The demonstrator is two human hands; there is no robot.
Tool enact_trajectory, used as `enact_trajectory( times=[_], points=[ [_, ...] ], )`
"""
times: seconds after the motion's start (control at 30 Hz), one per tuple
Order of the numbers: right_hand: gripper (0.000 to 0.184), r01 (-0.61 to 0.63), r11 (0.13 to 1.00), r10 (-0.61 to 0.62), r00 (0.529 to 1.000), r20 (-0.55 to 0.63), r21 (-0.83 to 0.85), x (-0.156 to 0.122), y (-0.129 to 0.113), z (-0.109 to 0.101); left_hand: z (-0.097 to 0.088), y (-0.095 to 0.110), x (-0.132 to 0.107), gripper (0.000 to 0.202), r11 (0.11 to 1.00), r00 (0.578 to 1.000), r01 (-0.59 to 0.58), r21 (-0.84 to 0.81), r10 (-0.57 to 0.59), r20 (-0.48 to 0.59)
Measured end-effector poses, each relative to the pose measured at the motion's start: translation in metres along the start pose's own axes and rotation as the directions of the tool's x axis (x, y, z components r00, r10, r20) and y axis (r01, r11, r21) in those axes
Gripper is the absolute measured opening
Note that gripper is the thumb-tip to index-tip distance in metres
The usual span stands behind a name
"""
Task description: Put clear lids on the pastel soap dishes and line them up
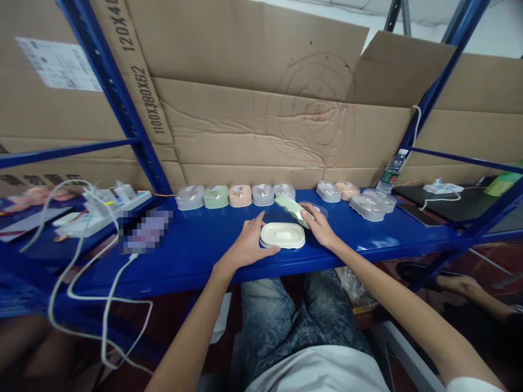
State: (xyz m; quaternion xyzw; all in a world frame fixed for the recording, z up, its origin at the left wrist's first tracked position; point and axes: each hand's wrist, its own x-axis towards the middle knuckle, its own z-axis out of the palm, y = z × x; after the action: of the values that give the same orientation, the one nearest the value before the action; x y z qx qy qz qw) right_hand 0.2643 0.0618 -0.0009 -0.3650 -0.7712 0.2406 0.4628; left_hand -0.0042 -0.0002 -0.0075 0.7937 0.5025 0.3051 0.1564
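My right hand (318,224) grips a pale green plastic piece (292,209) with a wavy edge, tilted above the shelf. Just below and left of it, a cream oval plastic piece (283,235) with a raised rim lies on the blue shelf. Around the left end of that oval piece is my left hand (248,243), open, thumb and fingers spread apart. Its thumb reaches the near edge of the piece; whether it presses on it I cannot tell. Partly hidden behind my right hand, something clear and rounded (322,211) lies on the shelf.
Small lidded boxes in grey, green (216,197) and peach (241,196) line the back, with several more at right (368,207). A water bottle (392,173) leans there. A phone (147,231), white cables and a power strip (102,212) lie left. Blue posts (118,98) flank the cardboard (245,125).
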Motion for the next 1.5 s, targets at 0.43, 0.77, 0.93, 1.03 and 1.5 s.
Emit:
enact_trajectory(
  times=[0.43, 0.77, 0.93, 1.03, 1.5],
  points=[
    [0.056, 0.207, 0.964, -0.167, 0.96, 0.225, -0.165, -0.006, -0.009, 0.001, 0.0, -0.002, -0.002, 0.117, 1.0, 1.0, 0.014, -0.007, -0.015, -0.017],
    [0.05, 0.458, 0.835, -0.307, 0.848, 0.431, -0.305, -0.013, -0.023, 0.004, -0.002, 0.005, -0.004, 0.112, 1.0, 1.0, 0.029, 0.009, -0.029, 0.006],
    [0.051, 0.481, 0.815, -0.312, 0.834, 0.455, -0.323, -0.015, -0.028, 0.005, -0.003, 0.007, -0.004, 0.105, 0.999, 1.0, -0.012, 0.029, 0.012, 0.013],
    [0.054, 0.408, 0.832, -0.288, 0.897, 0.336, -0.376, -0.01, -0.024, -0.003, -0.004, 0.008, -0.004, 0.105, 0.999, 1.0, -0.015, 0.029, 0.015, 0.007],
    [0.053, 0.202, 0.887, -0.147, 0.976, 0.162, -0.415, 0.012, 0.039, -0.058, -0.005, 0.004, -0.003, 0.112, 0.997, 0.995, 0.057, -0.057, -0.053, 0.081]
  ],
)
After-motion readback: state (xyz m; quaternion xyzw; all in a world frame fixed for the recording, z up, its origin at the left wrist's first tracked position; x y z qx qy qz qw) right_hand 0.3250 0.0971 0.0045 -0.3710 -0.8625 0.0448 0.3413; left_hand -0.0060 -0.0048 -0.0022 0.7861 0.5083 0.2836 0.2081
